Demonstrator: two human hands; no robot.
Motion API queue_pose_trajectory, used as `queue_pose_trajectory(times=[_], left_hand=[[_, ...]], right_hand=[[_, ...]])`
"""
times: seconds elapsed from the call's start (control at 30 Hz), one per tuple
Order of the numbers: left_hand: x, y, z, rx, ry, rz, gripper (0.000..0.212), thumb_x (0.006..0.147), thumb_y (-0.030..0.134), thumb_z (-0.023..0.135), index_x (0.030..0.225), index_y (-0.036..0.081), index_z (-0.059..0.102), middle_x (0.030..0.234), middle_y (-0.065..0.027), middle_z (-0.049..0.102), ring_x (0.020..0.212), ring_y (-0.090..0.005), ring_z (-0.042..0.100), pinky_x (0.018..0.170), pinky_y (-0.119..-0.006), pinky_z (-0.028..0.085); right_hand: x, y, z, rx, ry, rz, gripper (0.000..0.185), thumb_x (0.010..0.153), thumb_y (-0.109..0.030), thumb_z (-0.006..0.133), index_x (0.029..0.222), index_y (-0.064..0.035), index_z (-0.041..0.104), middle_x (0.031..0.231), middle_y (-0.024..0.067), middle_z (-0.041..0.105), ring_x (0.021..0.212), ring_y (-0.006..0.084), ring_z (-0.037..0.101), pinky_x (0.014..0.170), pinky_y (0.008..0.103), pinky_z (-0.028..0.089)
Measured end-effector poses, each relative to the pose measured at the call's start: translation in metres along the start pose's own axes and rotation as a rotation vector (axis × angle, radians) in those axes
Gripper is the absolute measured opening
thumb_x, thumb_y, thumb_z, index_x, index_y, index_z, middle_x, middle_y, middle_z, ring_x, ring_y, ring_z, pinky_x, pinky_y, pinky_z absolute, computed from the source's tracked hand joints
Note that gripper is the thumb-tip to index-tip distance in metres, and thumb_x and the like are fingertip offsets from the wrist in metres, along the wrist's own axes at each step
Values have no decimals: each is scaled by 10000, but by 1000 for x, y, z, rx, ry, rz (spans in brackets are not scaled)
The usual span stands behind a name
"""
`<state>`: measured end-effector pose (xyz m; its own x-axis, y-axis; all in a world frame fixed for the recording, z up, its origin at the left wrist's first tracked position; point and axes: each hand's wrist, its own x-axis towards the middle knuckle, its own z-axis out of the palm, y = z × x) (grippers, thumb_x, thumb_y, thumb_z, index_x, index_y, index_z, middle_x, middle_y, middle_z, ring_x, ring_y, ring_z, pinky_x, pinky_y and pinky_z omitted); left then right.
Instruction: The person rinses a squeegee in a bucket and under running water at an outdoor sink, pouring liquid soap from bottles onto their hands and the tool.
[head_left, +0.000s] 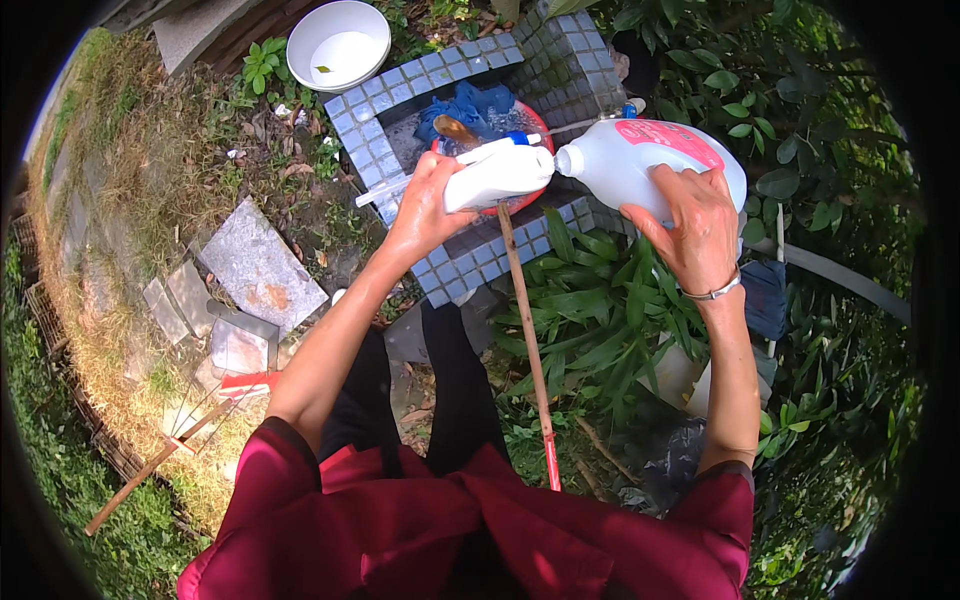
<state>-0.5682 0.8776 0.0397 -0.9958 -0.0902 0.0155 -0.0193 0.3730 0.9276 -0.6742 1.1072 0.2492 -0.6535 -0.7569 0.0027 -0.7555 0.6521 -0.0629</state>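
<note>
My left hand (427, 202) grips a small white plastic bottle (499, 178), together with what looks like its pump or spray top (499, 146) with a blue collar and a clear tube. In my right hand (694, 225) is a large translucent jug (652, 150) with a pink label, tipped sideways. Its open mouth meets the small bottle's neck, or nearly so; liquid passing between them cannot be made out. Below the bottles, a red basin (534, 118) stands in a blue-tiled sink (367, 139), with wet blue cloth (469, 105) and a brown wooden-looking object (454, 129) in it.
White bowls (337, 45) stand at the sink's far left corner. A wooden pole (529, 322) with a red end runs from the sink towards me. Stone slabs (262, 262) and a wooden-handled tool (157, 457) lie at left. Leafy plants (600, 300) crowd the right side.
</note>
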Motion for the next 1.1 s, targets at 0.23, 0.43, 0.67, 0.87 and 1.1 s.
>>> queue_pose_trajectory(times=[0.23, 0.43, 0.67, 0.87, 1.1], left_hand=[[-8, -3, -21, -19, 47, -9, 538, 571, 62, 794, 1031, 14, 518, 997, -137, 476, 964, -335, 525, 831, -403, 450], [-9, -11, -28, -4, 96, -14, 545, 570, 77, 800, 1028, 16, 510, 1001, -143, 476, 962, -340, 528, 824, -407, 453], [-3, -17, -26, -17, 150, 26, 505, 581, 45, 781, 1019, 28, 531, 1013, -140, 481, 966, -344, 533, 823, -409, 462], [5, -14, -19, -60, 154, 16, 518, 578, 43, 794, 1027, 32, 536, 1016, -138, 485, 963, -340, 545, 818, -401, 474], [9, -8, -7, -47, 159, 0, 546, 573, 68, 808, 1043, 32, 533, 1031, -139, 491, 967, -341, 550, 823, -404, 479]], right_hand=[[28, -34, 3, -72, -20, -80, 313, 694, -183, 773, 885, -47, 565, 648, 86, 530, 638, 259, 511, 684, 356, 365], [43, -46, 4, -132, -17, -135, 310, 687, -171, 773, 877, -58, 554, 654, 74, 528, 643, 246, 507, 664, 347, 352], [50, -48, 5, -201, 17, -171, 303, 684, -169, 771, 870, -70, 554, 655, 58, 527, 647, 232, 498, 651, 345, 347], [50, -47, 2, -254, 39, -198, 304, 680, -166, 767, 886, -71, 565, 661, 42, 502, 656, 219, 496, 653, 340, 352], [44, -45, -4, -364, 57, -231, 298, 658, -148, 743, 878, -93, 550, 693, 25, 492, 695, 195, 517, 660, 337, 371]])
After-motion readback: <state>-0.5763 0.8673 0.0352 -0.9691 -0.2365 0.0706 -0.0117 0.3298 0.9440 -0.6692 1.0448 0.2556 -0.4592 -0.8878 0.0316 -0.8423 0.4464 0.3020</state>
